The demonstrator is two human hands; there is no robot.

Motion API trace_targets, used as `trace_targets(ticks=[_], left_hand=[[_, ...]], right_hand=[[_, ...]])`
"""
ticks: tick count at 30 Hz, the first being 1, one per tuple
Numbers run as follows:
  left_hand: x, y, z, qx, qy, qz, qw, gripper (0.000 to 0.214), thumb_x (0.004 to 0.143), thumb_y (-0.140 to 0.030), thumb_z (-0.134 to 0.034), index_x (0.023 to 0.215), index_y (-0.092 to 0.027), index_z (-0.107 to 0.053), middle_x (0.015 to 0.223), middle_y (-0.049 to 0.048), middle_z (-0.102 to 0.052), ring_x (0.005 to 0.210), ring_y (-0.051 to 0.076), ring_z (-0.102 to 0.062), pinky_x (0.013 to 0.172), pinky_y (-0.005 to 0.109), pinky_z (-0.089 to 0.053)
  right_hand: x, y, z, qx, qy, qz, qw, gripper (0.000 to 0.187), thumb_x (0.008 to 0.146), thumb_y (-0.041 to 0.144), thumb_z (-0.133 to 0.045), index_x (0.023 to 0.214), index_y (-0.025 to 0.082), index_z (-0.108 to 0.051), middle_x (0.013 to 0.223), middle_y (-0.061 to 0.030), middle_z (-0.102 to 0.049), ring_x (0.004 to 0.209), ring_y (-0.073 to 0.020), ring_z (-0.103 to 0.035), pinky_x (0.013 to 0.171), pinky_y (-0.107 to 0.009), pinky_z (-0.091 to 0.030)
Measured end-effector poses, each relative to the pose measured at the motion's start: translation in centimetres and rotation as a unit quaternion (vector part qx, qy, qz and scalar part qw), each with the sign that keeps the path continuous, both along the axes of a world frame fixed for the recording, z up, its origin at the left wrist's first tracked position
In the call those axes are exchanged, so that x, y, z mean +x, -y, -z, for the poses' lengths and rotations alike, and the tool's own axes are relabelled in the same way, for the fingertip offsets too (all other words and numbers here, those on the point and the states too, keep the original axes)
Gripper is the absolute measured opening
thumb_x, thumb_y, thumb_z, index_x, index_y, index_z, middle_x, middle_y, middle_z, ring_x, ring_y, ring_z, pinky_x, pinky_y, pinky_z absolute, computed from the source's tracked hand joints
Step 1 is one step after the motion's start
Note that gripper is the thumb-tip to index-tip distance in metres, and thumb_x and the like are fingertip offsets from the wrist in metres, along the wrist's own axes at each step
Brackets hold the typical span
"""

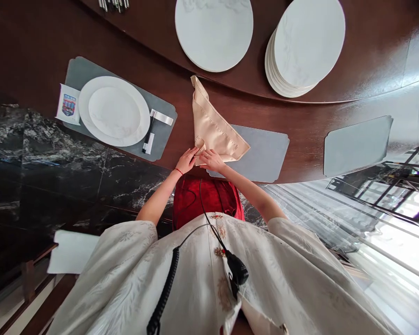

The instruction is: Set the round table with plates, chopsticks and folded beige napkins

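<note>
A beige satin cloth napkin (212, 122), folded into a triangle, lies partly on a grey placemat (267, 151) and partly on the bare wood. Its long point reaches up toward the raised centre of the table. At the near left corner, my left hand (186, 161) has its fingertips closed on the cloth, where a small edge is turned over. Close beside it, my right hand (212, 161) grips the lower edge with bent fingers. The exact hold of the fingertips is partly hidden by the fabric.
To the left, another placemat (167, 111) bears stacked white plates (113, 111), a printed packet (68, 105) and black chopsticks (148, 135). A large plate (214, 35) and a plate stack (309, 44) stand on the raised centre. A further placemat (358, 145) lies right.
</note>
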State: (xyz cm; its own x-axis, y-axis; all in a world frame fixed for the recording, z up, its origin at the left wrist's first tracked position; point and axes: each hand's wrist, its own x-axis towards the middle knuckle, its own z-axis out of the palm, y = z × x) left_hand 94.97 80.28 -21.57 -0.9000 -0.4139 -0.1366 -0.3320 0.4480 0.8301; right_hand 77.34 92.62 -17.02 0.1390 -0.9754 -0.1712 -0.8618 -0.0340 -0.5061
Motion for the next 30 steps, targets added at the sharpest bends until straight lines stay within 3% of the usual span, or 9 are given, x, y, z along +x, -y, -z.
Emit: trace_targets(ticks=[2,5,11,13,16,21,23,28,30], left_hand=[[-0.2,-0.6,0.0,0.029,-0.005,-0.026,0.999,0.049,0.094,-0.025,-0.044,0.142,-0.016,-0.051,0.146,0.0130,-0.053,0.139,0.022,-0.048,0.124,0.045,-0.027],[-1.3,-2.6,-0.4,0.085,-0.023,-0.115,0.989,0.049,0.096,-0.026,-0.041,0.143,-0.015,-0.049,0.147,0.0144,-0.053,0.141,0.022,-0.046,0.124,0.045,-0.026],[-4.4,-7.3,-0.9,0.137,-0.065,-0.340,0.928,0.052,0.098,-0.019,-0.035,0.149,-0.012,-0.039,0.155,0.0150,-0.042,0.147,0.020,-0.035,0.123,0.036,-0.030],[-4.4,-7.4,-1.0,0.129,-0.055,-0.353,0.925,0.051,0.099,-0.021,-0.034,0.148,-0.014,-0.042,0.154,0.0129,-0.044,0.147,0.019,-0.037,0.122,0.035,-0.032],[-3.1,-6.4,-1.3,0.107,-0.036,-0.294,0.949,0.047,0.100,-0.032,-0.037,0.144,-0.018,-0.049,0.150,0.0101,-0.050,0.146,0.020,-0.038,0.121,0.036,-0.034],[-2.2,-3.4,-1.3,0.068,-0.031,-0.216,0.974,0.044,0.098,-0.044,-0.047,0.129,-0.017,-0.062,0.135,0.0145,-0.062,0.131,0.025,-0.055,0.117,0.041,-0.040],[-2.9,-2.4,-0.9,0.058,-0.027,-0.230,0.971,0.039,0.096,-0.043,-0.053,0.121,-0.017,-0.067,0.128,0.0145,-0.065,0.125,0.025,-0.059,0.112,0.041,-0.045],[-4.7,-1.3,0.4,0.084,-0.012,-0.346,0.935,0.037,0.089,-0.042,-0.065,0.114,-0.015,-0.070,0.123,0.0151,-0.066,0.102,0.023,-0.069,0.088,0.035,-0.060],[-5.1,-1.6,0.7,0.096,0.001,-0.380,0.920,0.035,0.088,-0.042,-0.066,0.109,-0.014,-0.072,0.112,0.0141,-0.071,0.096,0.023,-0.071,0.088,0.036,-0.060]], right_hand=[[0.1,-0.7,0.2,-0.008,-0.015,-0.045,0.999,0.033,0.090,0.029,-0.064,0.120,0.013,-0.062,0.125,-0.0154,-0.061,0.119,-0.0302,-0.051,0.104,-0.047,-0.041],[0.2,-1.0,1.1,-0.005,-0.027,-0.038,0.999,0.029,0.094,0.020,-0.054,0.121,0.014,-0.062,0.126,-0.0142,-0.061,0.120,-0.0286,-0.051,0.103,-0.045,-0.041],[0.1,-0.6,1.6,-0.005,-0.006,-0.041,0.999,0.027,0.098,0.023,-0.047,0.117,0.012,-0.064,0.125,-0.0153,-0.062,0.121,-0.0293,-0.052,0.099,-0.045,-0.042],[-0.1,-0.3,1.1,0.000,0.011,-0.039,0.999,0.026,0.099,0.025,-0.046,0.113,0.013,-0.065,0.122,-0.0151,-0.064,0.120,-0.0285,-0.052,0.100,-0.044,-0.042],[-0.2,0.8,0.4,0.017,0.035,-0.013,0.999,0.027,0.101,0.029,-0.045,0.113,0.014,-0.065,0.117,-0.0141,-0.067,0.117,-0.0267,-0.055,0.102,-0.043,-0.040],[-0.6,3.3,0.5,0.070,0.024,0.112,0.991,0.035,0.103,0.035,-0.042,0.120,0.009,-0.057,0.112,-0.0168,-0.066,0.108,-0.0283,-0.058,0.096,-0.042,-0.044],[-1.0,3.5,0.5,0.066,0.011,0.127,0.990,0.035,0.102,0.035,-0.042,0.121,0.009,-0.056,0.118,-0.0189,-0.063,0.111,-0.0292,-0.057,0.097,-0.044,-0.044],[-2.2,2.2,0.4,0.021,-0.005,0.026,0.999,0.037,0.095,0.028,-0.056,0.129,0.013,-0.057,0.133,-0.0183,-0.056,0.125,-0.0323,-0.047,0.111,-0.054,-0.033],[-2.2,1.9,0.4,0.007,-0.006,0.031,0.999,0.034,0.096,0.023,-0.053,0.129,0.014,-0.059,0.132,-0.0165,-0.058,0.125,-0.0307,-0.047,0.115,-0.056,-0.028]])
